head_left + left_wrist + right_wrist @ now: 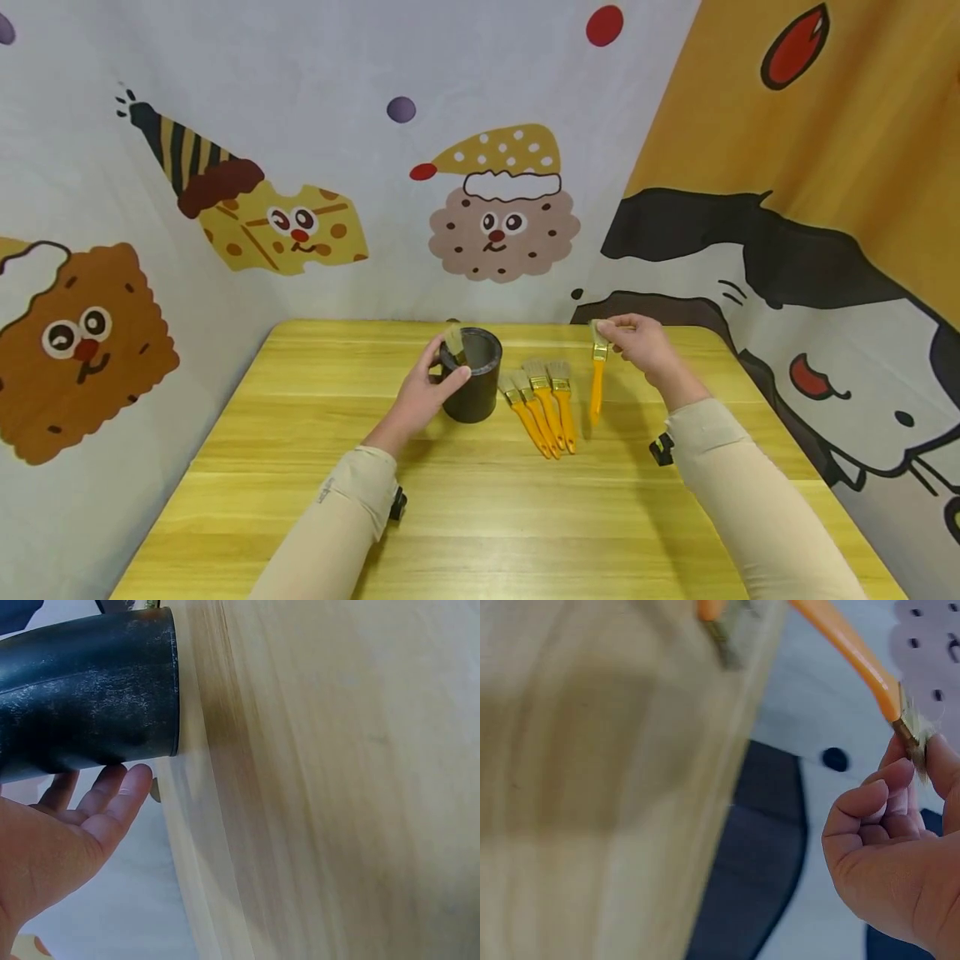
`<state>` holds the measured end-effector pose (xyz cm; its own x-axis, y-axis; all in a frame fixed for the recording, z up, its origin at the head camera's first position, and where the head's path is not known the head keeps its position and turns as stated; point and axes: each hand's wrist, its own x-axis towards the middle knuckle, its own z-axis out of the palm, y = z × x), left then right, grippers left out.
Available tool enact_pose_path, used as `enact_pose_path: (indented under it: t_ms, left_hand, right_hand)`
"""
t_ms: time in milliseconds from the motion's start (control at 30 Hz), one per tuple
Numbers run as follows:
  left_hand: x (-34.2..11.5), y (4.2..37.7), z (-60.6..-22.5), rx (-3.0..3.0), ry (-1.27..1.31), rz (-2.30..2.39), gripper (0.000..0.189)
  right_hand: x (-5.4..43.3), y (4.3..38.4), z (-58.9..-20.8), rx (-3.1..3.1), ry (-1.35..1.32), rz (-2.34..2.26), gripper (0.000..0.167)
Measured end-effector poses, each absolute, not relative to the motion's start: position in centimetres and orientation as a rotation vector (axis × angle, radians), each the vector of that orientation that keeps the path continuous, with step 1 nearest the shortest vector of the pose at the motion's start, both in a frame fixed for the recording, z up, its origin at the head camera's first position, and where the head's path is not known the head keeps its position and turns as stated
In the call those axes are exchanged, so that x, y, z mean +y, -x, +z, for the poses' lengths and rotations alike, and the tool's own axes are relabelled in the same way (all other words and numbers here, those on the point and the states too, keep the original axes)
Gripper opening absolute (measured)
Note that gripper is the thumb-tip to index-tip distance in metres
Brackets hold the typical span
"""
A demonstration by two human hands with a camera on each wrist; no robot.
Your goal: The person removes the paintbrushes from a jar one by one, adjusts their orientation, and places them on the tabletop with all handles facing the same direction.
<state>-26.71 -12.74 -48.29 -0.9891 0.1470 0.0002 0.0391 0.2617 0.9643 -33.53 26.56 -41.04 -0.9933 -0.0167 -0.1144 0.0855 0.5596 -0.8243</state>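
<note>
My left hand [427, 387] holds a black cylindrical pot [471, 400] at its left side, the thumb lying across the front below the rim. Bristles of a paintbrush [454, 340] show at the pot's left rim, the rest of that brush being hidden. In the left wrist view, fingers [120, 799] bend against the pot's dark, scuffed wall [90, 697]. On the right, my right hand [637, 340] pinches a paintbrush [597, 375] by its bristles, so the yellow handle hangs downward. The right wrist view shows the thumb and fingers at the pale bristles, beside the orange-yellow handle [855, 656].
Several yellow-handled paintbrushes [542, 408] lie side by side on the wooden table [480, 533], between the pot and my right hand, bristles pointing away. Behind the table's far edge hangs a cloth [360, 50] printed with cartoon figures.
</note>
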Motion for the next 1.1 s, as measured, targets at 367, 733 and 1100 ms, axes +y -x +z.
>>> enact_pose_path:
  t_ms: [367,733,1100]
  left_hand:
    - [-12.7,26.5,-48.0,2.431,-0.173,1.855,0.086]
    - [-12.6,26.4,-48.2,2.449,-0.155,1.829,0.086]
    - [-12.5,26.6,-48.3,2.428,-0.162,1.834,0.084]
  right_hand:
    - [25.9,34.8,-46.4,2.643,-0.007,-1.306,0.056]
    - [25.6,34.4,-48.9,2.732,0.013,-1.15,0.054]
    - [26.1,34.7,-50.1,2.738,0.128,-1.047,0.059]
